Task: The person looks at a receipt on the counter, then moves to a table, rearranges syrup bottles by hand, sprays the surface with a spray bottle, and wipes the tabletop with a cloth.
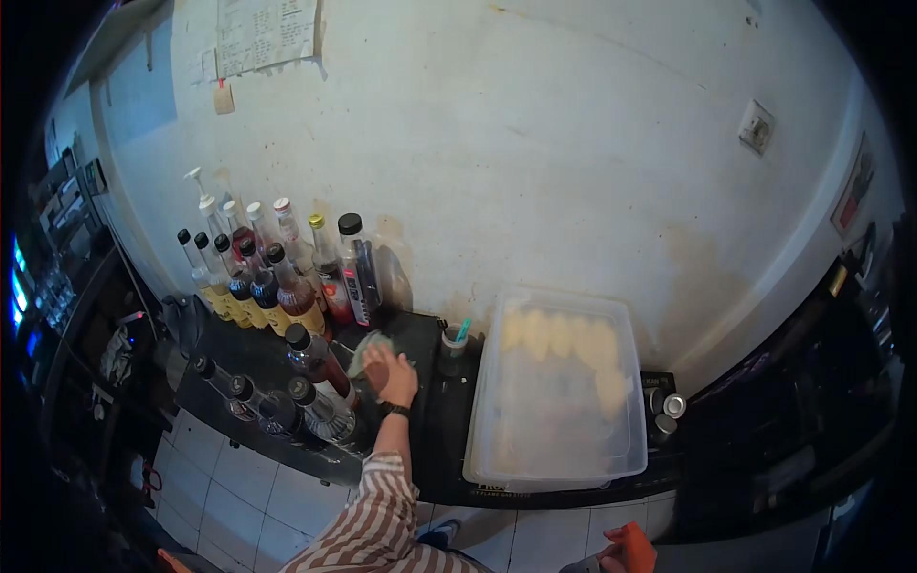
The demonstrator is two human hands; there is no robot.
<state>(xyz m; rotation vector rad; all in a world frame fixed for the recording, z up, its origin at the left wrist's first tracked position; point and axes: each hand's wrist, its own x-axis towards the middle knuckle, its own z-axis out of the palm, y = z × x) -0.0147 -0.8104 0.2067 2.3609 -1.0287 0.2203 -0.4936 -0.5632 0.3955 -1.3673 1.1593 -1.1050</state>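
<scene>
My left hand (387,375), below a striped sleeve and a dark wristband, presses a pale grey-green cloth (373,350) onto the black tabletop (427,382). Its fingers rest over the cloth. Close by on the left stand dark syrup bottles with black caps, the nearest being a tall bottle (320,365) and a ribbed bottle (325,417). At the bottom edge my right hand (611,557) is partly cut off, with its fingers closed around a bright orange piece (636,547) whose kind I cannot make out.
More syrup bottles (270,293) crowd the back left against the wall. A small container (453,346) with a teal item stands right of the cloth. Beyond it sits a large translucent plastic box (549,420) with pale rounded pieces inside, then small metal-topped jars (666,411).
</scene>
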